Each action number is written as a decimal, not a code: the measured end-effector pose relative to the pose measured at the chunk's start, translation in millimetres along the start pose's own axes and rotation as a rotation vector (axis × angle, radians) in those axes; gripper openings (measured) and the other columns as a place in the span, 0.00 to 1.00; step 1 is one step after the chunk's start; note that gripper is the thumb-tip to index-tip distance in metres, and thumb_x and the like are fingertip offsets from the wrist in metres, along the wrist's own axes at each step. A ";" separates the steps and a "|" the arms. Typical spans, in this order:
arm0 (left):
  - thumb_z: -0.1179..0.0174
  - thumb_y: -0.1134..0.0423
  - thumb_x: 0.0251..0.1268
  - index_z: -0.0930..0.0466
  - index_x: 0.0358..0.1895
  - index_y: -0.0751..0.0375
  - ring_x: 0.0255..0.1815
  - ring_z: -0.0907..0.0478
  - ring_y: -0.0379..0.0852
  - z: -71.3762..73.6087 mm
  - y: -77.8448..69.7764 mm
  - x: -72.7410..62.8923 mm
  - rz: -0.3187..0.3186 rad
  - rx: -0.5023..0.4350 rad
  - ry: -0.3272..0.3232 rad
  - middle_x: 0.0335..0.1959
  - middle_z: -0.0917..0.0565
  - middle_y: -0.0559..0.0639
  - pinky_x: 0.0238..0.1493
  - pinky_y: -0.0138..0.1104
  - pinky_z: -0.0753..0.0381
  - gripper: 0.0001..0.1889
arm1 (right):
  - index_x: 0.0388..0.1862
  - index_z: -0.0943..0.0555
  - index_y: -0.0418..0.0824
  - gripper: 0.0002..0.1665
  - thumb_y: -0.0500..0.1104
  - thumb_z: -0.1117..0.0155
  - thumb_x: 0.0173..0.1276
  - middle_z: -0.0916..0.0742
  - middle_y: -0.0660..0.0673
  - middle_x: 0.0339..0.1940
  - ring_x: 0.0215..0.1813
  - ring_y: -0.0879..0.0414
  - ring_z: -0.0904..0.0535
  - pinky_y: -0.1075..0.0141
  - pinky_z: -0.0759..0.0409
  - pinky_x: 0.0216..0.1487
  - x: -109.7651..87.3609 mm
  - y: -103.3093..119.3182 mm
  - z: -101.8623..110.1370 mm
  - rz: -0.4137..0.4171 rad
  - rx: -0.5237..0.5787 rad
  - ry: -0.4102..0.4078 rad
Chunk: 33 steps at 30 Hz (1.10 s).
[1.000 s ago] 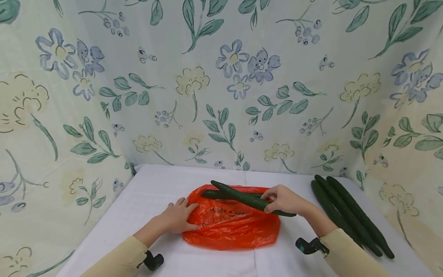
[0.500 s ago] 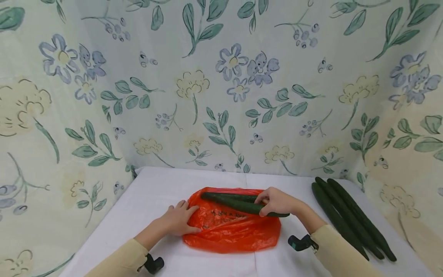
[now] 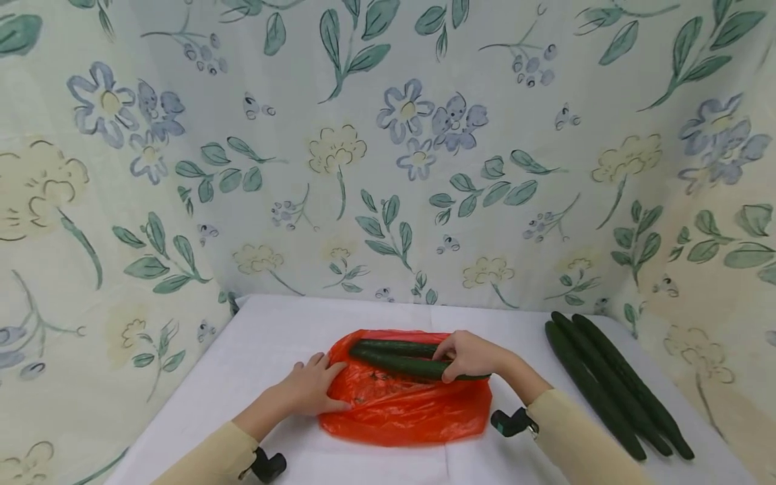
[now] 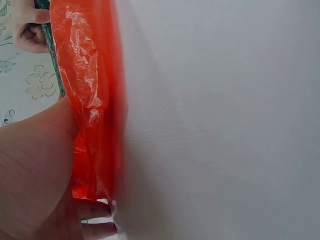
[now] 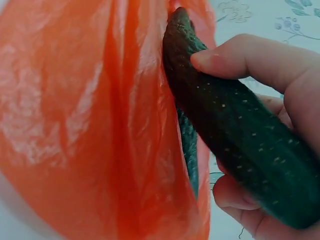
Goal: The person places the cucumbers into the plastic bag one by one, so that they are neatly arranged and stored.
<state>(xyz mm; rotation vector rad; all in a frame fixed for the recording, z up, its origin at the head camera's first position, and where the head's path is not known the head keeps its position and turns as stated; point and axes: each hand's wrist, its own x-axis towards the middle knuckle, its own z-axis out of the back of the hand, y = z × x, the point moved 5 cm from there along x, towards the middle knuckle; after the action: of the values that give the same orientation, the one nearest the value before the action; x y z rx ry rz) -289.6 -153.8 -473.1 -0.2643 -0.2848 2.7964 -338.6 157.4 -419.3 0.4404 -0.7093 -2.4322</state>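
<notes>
A red plastic bag (image 3: 406, 417) lies on the white-covered table, its mouth towards the back. My right hand (image 3: 469, 356) grips a dark green cucumber (image 3: 403, 366) near its right end, thumb on one side and fingers on the other, as the right wrist view shows. This cucumber lies along the bag's mouth. Behind it, a second cucumber (image 3: 394, 347) rests in the mouth, partly hidden by the right hand. With fingers spread and fairly straight, my left hand (image 3: 309, 385) touches the bag's left end; in the left wrist view its fingertips (image 4: 100, 230) reach past the bag's edge.
Three more cucumbers (image 3: 615, 387) lie side by side at the table's right. A floral cloth (image 3: 388, 168) hangs along the back and both sides. Each wrist carries a small black camera, such as the right wrist camera (image 3: 512, 422).
My right hand has moved left and slightly down with its cucumber, which has gone from slanting over the bag to lying lower along its mouth. The left hand has stayed at the bag's left end.
</notes>
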 end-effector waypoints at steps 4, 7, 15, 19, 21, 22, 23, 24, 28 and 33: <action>0.33 0.28 0.49 0.31 0.73 0.50 0.76 0.41 0.64 -2.9 2.0 0.6 -0.002 -0.010 -0.008 0.73 0.32 0.61 0.68 0.68 0.38 0.49 | 0.46 0.11 0.47 0.18 0.44 0.22 0.54 0.18 0.51 0.32 0.40 0.54 0.26 0.63 0.30 0.34 1.7 -4.6 -6.7 -0.023 -0.025 0.000; 0.32 0.28 0.49 0.31 0.72 0.50 0.75 0.40 0.64 -3.7 2.5 1.6 -0.002 -0.002 -0.010 0.72 0.31 0.61 0.67 0.68 0.37 0.49 | 0.47 0.11 0.48 0.19 0.45 0.22 0.54 0.18 0.51 0.33 0.40 0.54 0.26 0.62 0.31 0.33 1.2 -9.5 -9.5 -0.013 -0.035 0.002; 0.33 0.28 0.49 0.32 0.73 0.49 0.76 0.41 0.64 -3.6 3.6 2.3 -0.009 -0.004 -0.010 0.73 0.32 0.61 0.68 0.68 0.38 0.49 | 0.47 0.12 0.47 0.18 0.48 0.22 0.57 0.22 0.52 0.25 0.34 0.55 0.27 0.65 0.32 0.30 -6.5 -23.9 -9.4 -0.044 -0.013 -0.012; 0.33 0.28 0.50 0.32 0.73 0.49 0.76 0.41 0.64 -2.9 2.8 1.7 -0.007 0.004 -0.012 0.73 0.32 0.61 0.68 0.68 0.38 0.48 | 0.46 0.12 0.47 0.17 0.49 0.22 0.57 0.20 0.50 0.29 0.41 0.53 0.25 0.63 0.28 0.34 -13.7 -30.5 -6.2 -0.080 0.000 -0.006; 0.33 0.29 0.50 0.32 0.73 0.49 0.76 0.41 0.63 -1.5 1.7 0.9 -0.004 0.009 -0.013 0.73 0.32 0.61 0.68 0.68 0.37 0.48 | 0.47 0.13 0.47 0.18 0.49 0.23 0.58 0.21 0.50 0.28 0.39 0.54 0.25 0.64 0.28 0.33 -18.5 -34.3 -3.6 -0.100 0.019 0.010; 0.33 0.29 0.50 0.32 0.73 0.49 0.76 0.41 0.63 -1.2 1.2 0.5 -0.003 0.009 -0.015 0.73 0.32 0.61 0.68 0.67 0.37 0.48 | 0.48 0.13 0.47 0.19 0.49 0.23 0.58 0.21 0.50 0.27 0.39 0.54 0.25 0.65 0.28 0.32 -20.9 -36.8 -2.1 -0.111 0.027 0.017; 0.33 0.29 0.50 0.32 0.73 0.49 0.76 0.42 0.63 -0.5 0.9 0.3 -0.002 0.009 -0.018 0.73 0.32 0.61 0.68 0.68 0.37 0.48 | 0.48 0.13 0.46 0.19 0.49 0.23 0.59 0.22 0.50 0.26 0.37 0.55 0.25 0.65 0.29 0.32 -23.4 -38.9 -0.4 -0.118 0.032 0.021; 0.32 0.29 0.50 0.32 0.73 0.49 0.76 0.42 0.64 0.3 0.7 0.1 -0.003 0.010 -0.022 0.73 0.32 0.61 0.68 0.68 0.37 0.48 | 0.48 0.13 0.46 0.19 0.49 0.23 0.59 0.23 0.50 0.24 0.35 0.55 0.26 0.66 0.30 0.30 -25.5 -40.8 1.2 -0.128 0.037 0.025; 0.33 0.29 0.51 0.32 0.74 0.49 0.76 0.41 0.63 1.5 0.3 0.5 -0.006 0.024 -0.031 0.73 0.32 0.61 0.68 0.67 0.36 0.48 | 0.45 0.14 0.46 0.17 0.49 0.23 0.58 0.24 0.51 0.22 0.33 0.56 0.27 0.66 0.32 0.30 -30.6 -48.0 4.6 -0.154 0.038 0.040; 0.33 0.29 0.50 0.32 0.73 0.49 0.75 0.41 0.63 -0.1 1.0 -0.3 -0.004 0.025 -0.028 0.73 0.32 0.61 0.68 0.67 0.36 0.48 | 0.40 0.13 0.48 0.13 0.48 0.23 0.57 0.23 0.50 0.22 0.34 0.55 0.25 0.65 0.30 0.30 -29.9 -50.5 2.6 -0.131 0.023 0.041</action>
<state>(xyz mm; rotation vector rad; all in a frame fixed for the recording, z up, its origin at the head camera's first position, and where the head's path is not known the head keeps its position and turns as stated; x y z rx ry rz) -289.6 -154.9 -473.4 -0.2182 -0.2572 2.8001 -337.6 211.6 -441.6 0.5603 -0.7119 -2.5309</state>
